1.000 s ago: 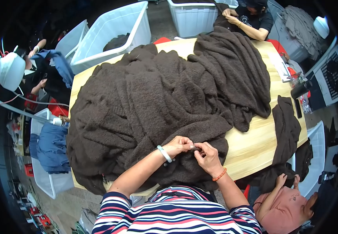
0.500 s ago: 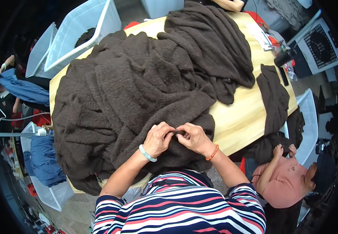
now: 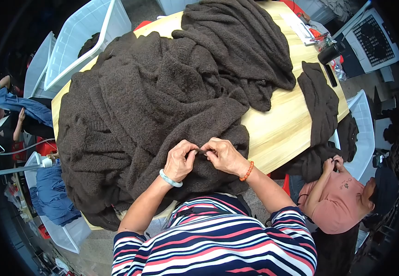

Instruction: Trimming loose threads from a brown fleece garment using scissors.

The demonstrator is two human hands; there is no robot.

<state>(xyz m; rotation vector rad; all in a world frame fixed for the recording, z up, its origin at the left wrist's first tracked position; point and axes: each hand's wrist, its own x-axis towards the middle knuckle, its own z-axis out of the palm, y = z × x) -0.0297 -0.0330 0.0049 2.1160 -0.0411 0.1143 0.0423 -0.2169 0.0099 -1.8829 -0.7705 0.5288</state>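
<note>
Head view: fingers (image 3: 195, 149) pinching brown blanket (image 3: 162, 92)

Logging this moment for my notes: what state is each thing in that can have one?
Big dark brown fuzzy knitted blanket: spread and bunched over the table.
Left hand: pinching the blanket's near edge.
Right hand: pinching the same edge.
White plastic bin: open, tilted.

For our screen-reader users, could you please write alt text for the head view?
Both hands, left hand and right hand, pinch the near edge of a large dark brown fuzzy blanket heaped over a wooden table. A co-worker in pink sits at right.
</note>
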